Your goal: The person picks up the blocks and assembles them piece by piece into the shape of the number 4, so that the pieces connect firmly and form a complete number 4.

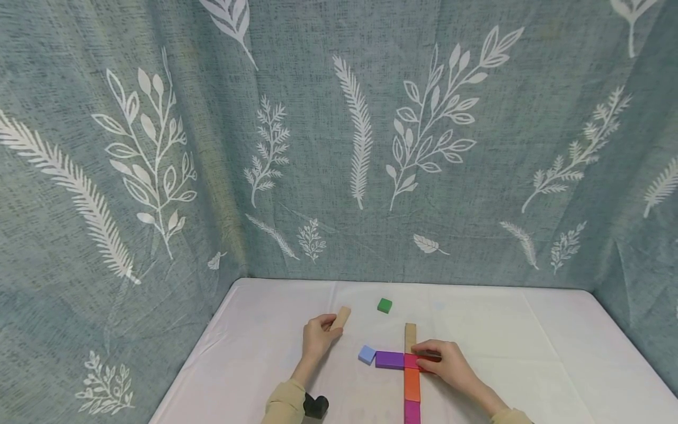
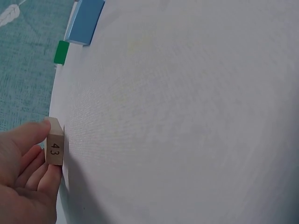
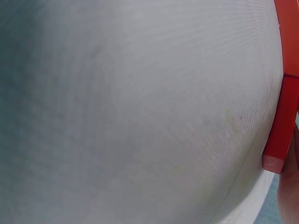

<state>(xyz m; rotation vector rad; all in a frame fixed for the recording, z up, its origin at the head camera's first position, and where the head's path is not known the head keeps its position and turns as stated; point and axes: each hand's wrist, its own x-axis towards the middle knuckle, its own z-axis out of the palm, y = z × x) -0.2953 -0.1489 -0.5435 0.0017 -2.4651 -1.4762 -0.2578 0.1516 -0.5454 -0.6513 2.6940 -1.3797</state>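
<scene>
My left hand [image 1: 316, 337] pinches a plain wooden block [image 1: 343, 316] between thumb and fingers, over the left part of the table. In the left wrist view that block [image 2: 55, 147] shows "43" on its end. My right hand [image 1: 450, 366] holds a red block [image 3: 281, 126] by its sides, at the right arm of a cross of blocks. The cross has another wooden block [image 1: 410, 337] at the top, a purple block [image 1: 389, 360] on the left, a pinkish-red piece [image 1: 411, 361] in the middle, and an orange block [image 1: 412, 384] above a magenta block [image 1: 412, 412].
A light blue block [image 1: 366, 354] lies tilted at the purple block's left end. Farther back is a small green block [image 1: 384, 305]. A black object [image 1: 316, 406] sits beside the left forearm. Patterned curtains [image 1: 318, 147] stand behind the white-covered table [image 1: 508, 330].
</scene>
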